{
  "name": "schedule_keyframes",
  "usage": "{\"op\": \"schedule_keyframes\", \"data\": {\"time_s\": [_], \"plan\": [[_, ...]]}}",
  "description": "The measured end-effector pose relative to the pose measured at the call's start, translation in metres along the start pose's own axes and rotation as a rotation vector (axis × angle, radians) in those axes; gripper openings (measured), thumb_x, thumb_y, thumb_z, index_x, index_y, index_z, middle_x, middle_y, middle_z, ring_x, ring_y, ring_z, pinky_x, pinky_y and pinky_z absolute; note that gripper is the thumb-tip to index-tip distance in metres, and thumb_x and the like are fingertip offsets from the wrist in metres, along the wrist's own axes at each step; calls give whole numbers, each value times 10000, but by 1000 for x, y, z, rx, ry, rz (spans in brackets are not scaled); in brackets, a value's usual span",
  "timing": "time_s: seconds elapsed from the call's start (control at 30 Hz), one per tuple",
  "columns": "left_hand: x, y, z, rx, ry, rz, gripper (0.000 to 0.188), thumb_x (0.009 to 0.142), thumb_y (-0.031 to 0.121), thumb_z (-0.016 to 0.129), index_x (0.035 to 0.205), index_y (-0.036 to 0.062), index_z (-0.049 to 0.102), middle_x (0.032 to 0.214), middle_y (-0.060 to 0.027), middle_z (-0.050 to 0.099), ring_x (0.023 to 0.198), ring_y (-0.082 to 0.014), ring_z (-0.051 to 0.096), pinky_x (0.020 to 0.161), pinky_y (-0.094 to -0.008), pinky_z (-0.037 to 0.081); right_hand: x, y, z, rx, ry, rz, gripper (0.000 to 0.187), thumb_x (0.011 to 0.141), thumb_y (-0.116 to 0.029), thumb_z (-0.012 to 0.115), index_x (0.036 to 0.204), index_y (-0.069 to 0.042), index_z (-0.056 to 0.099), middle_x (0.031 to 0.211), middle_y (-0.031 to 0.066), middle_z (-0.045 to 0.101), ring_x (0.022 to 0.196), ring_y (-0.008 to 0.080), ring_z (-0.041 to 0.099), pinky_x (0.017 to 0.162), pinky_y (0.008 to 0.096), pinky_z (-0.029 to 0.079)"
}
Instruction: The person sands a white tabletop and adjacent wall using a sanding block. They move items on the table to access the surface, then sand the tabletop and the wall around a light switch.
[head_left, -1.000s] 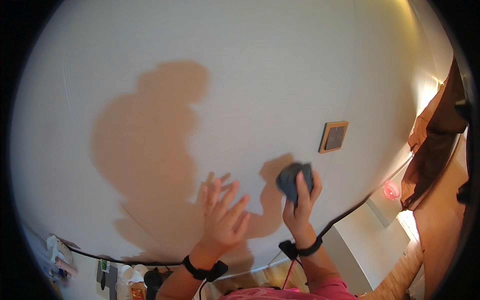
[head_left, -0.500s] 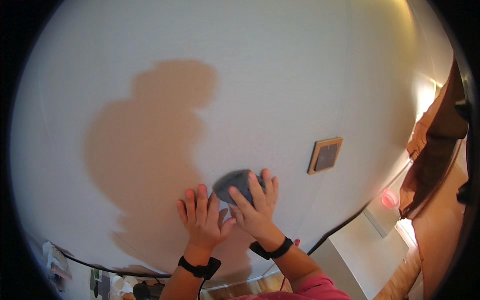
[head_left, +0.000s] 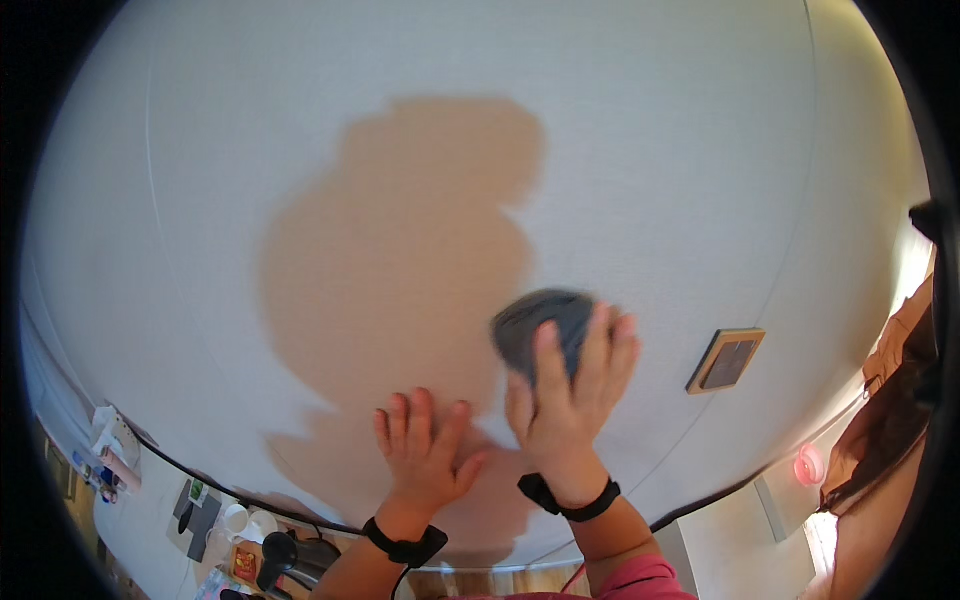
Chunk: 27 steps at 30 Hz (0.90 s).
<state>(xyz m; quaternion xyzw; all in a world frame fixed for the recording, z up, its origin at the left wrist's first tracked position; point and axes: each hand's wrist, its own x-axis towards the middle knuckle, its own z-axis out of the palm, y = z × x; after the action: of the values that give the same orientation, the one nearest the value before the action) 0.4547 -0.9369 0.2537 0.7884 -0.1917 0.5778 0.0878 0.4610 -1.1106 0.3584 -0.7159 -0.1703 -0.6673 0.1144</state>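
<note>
A dark grey cloth (head_left: 541, 318), folded or bunched into a rounded pad, lies against a pale wall (head_left: 650, 180). My right hand (head_left: 567, 405) presses it there, its fingers spread over the cloth's right part and the thumb below. To the left and lower, my left hand (head_left: 425, 455) is open, fingers apart, palm toward the wall; whether the whole palm touches is hidden. Nothing is in it. Each wrist wears a black band. A large shadow falls on the wall above and around my left hand.
Right of the cloth, a framed switch plate (head_left: 726, 360) sits on the wall. At lower left stand a dark kettle (head_left: 300, 558), white cups (head_left: 236, 520) and a tissue box (head_left: 115, 435). A white cabinet (head_left: 745, 550), a pink round object (head_left: 809, 465) and a brown curtain (head_left: 880, 400) are at right.
My right hand has slid the cloth upward on the wall. My left hand is now farther from it. The view has shifted, so the switch plate appears farther right and lower.
</note>
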Motion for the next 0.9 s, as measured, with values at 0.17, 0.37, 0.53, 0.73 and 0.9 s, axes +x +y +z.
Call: {"op": "schedule_keyframes", "data": {"time_s": [0.17,0.37,0.53,0.73,0.9], "plan": [[5,-31,-22,-49,26,-119,614,946,488,562,1444,130,536,1606,-265,282,1518,-455,163,1208,-596,59,-72,-4,9,63,13,-72,541,875,-227,663,1399,-122,584,1597,226,326,1487,481,240,1194,620,169],[12,-50,-30,-16,56,-87,615,920,438,610,1434,109,538,1605,-286,269,1521,-462,145,1212,-593,47,-34,18,-7,-65,148,185,594,925,-150,570,1493,-36,437,1580,322,282,1476,520,231,1170,626,210],[12,-47,-31,-87,19,-119,631,927,453,601,1444,98,527,1604,-288,267,1523,-465,133,1211,-595,32,16,-8,12,-4,185,37,590,915,-125,572,1494,-99,462,1547,338,339,1462,517,277,1174,609,201],[-1,-56,-33,-156,8,-145,639,949,477,569,1441,71,529,1600,-274,287,1527,-452,128,1211,-591,20,-39,-71,27,26,-40,-87,400,865,-198,681,1243,-327,712,1543,164,437,1454,424,353,1201,585,154],[-11,-68,-36,-45,-44,-33,682,963,472,548,1465,18,463,1614,-295,235,1528,-470,95,1208,-603,27,-91,-44,19,16,-83,-153,395,883,-195,652,1254,-325,696,1553,166,408,1444,447,347,1185,610,175]]}}
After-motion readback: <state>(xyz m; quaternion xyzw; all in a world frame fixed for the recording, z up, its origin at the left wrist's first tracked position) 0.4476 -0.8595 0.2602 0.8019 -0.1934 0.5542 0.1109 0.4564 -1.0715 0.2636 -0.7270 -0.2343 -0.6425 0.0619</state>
